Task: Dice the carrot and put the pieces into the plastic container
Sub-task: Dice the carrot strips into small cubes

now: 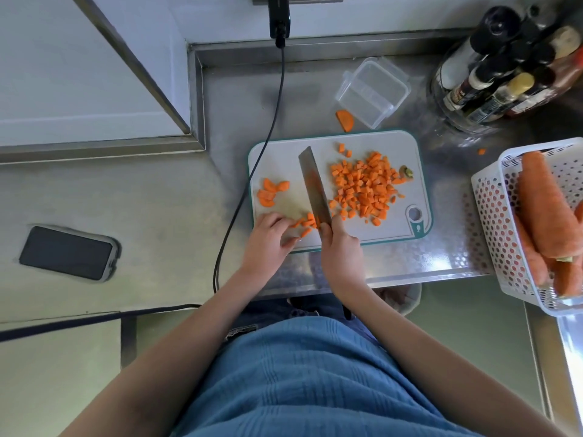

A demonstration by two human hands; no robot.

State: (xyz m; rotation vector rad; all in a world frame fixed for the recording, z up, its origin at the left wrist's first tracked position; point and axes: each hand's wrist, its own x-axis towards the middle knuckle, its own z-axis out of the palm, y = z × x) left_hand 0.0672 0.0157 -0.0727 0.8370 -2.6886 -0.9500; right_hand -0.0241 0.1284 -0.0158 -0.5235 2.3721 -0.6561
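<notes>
A grey cutting board with a teal rim lies on the steel counter. A heap of diced carrot covers its right half, and a few carrot slices lie at its left. My right hand grips the handle of a cleaver whose blade stands on the board. My left hand rests with curled fingers against some carrot strips next to the blade. The clear plastic container stands empty behind the board.
A carrot chunk lies beside the container. A white perforated basket with whole carrots sits at the right edge. A rack of bottles stands back right. A phone and a black cable lie left.
</notes>
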